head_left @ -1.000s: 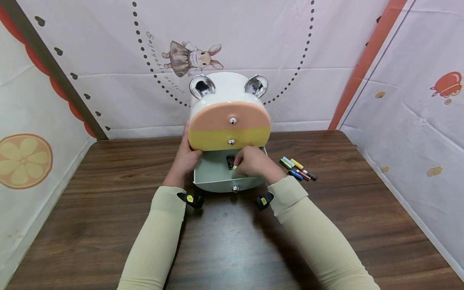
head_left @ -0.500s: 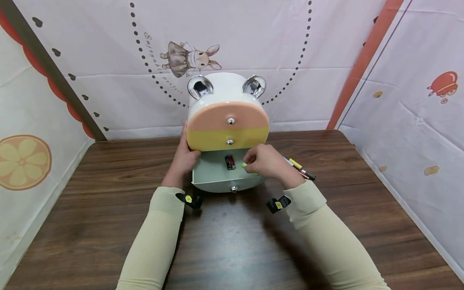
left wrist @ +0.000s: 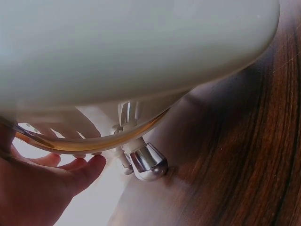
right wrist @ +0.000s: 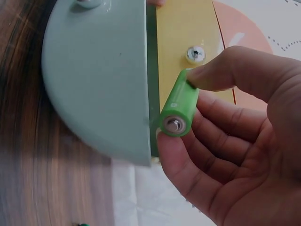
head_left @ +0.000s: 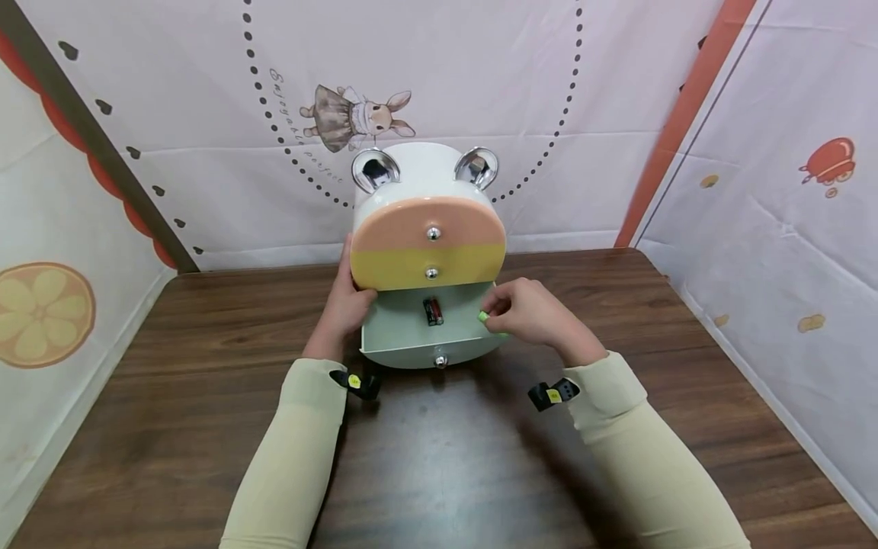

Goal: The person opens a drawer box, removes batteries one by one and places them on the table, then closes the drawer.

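A small white drawer cabinet (head_left: 428,171) with silver ears stands on the table. Its pale green bottom drawer (head_left: 398,335) is pulled out, with two dark red and black batteries (head_left: 434,311) side by side in it. My left hand (head_left: 341,305) holds the cabinet's left side, thumb at the front. In the left wrist view its fingers (left wrist: 87,172) touch the glossy rim, near a silver foot (left wrist: 148,162). At the drawer's right edge, my right hand (head_left: 535,314) pinches a green battery (right wrist: 181,103) between thumb and fingers, its metal button end facing the right wrist camera.
Above the open drawer are a closed yellow drawer (head_left: 391,267) and a closed peach one (head_left: 391,221), with silver knobs. Patterned cloth walls (head_left: 583,191) border the brown wooden table (head_left: 226,343) at the back and sides.
My right hand has moved right, from over the drawer's middle to its right edge, carrying the green battery. It now hides the loose batteries on the table. My left hand has stayed put.
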Tool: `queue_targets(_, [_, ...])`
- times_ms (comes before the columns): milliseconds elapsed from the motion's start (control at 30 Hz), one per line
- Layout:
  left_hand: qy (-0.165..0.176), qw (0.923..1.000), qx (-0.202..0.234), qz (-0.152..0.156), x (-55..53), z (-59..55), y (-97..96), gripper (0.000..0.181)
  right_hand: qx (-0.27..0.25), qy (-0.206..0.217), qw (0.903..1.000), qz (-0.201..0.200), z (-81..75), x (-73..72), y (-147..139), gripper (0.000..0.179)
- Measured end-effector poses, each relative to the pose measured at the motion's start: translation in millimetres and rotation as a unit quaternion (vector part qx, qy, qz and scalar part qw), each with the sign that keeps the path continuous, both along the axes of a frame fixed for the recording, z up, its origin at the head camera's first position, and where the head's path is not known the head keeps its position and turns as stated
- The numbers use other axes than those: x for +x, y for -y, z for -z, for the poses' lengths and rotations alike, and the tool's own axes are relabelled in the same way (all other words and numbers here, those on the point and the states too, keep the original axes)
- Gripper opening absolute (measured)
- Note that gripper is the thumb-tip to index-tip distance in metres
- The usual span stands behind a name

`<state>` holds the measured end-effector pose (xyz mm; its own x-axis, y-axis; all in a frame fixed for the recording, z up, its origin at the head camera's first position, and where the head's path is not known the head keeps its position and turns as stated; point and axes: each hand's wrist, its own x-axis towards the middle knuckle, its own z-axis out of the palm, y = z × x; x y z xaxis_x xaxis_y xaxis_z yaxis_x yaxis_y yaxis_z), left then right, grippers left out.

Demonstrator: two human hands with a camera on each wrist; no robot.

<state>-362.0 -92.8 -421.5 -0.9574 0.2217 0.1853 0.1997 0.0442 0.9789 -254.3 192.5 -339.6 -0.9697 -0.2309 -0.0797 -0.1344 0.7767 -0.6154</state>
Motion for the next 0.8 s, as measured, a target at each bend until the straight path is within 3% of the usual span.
queue_targets(267, [0.006,0.9998,0.014,0.013,14.6,-16.0,-0.2,0.11,-0.013,0.0,0.9999,0.011,1.4,5.8,-16,0.017])
queue_targets(700, [0.009,0.9999,0.001,0.014,18.3,-17.7,0.7,0.107,-0.011,0.009,0.9991,0.039,17.0,11.0,-43,0.016])
queue_targets(800, [0.007,0.9999,-0.001,0.013,16.1,-13.3,2.5,0.108,-0.017,0.007,0.9987,0.047,25.6,12.1,-49,0.015])
